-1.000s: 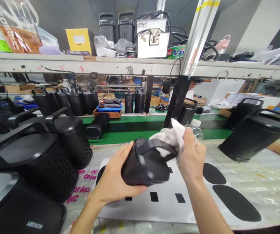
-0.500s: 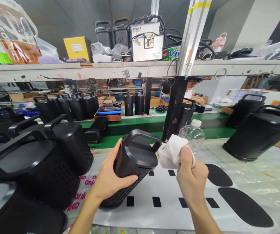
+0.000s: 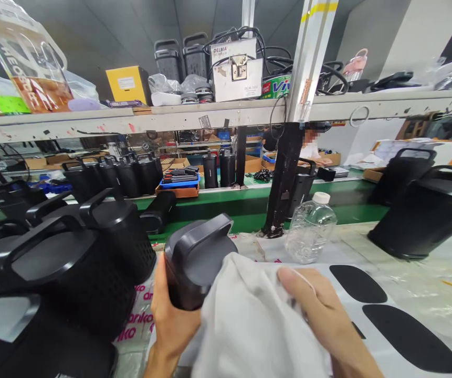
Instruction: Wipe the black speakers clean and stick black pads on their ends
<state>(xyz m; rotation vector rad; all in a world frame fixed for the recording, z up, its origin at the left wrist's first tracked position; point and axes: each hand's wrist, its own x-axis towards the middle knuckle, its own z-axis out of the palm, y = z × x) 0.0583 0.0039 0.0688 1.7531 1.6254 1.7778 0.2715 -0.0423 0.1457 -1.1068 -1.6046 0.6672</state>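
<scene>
one black speaker sits in our half-curled left hand, presumably for steadiness; white cloth hangs between, gripped by our right hand.

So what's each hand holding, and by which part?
Left hand: black handled unit, by its side, below the handle. Right hand: white cloth, near its edge.

Left hand at 7 o'clock, bare, cupped in gripping curve; edge finger upright toward 12, thumb side reaching toward 3, partly hidden. Right hand between 4 and 5, fingers pinched, leading fingertip toward 10; wrist trailing toward 5. Hands apart.
</scene>
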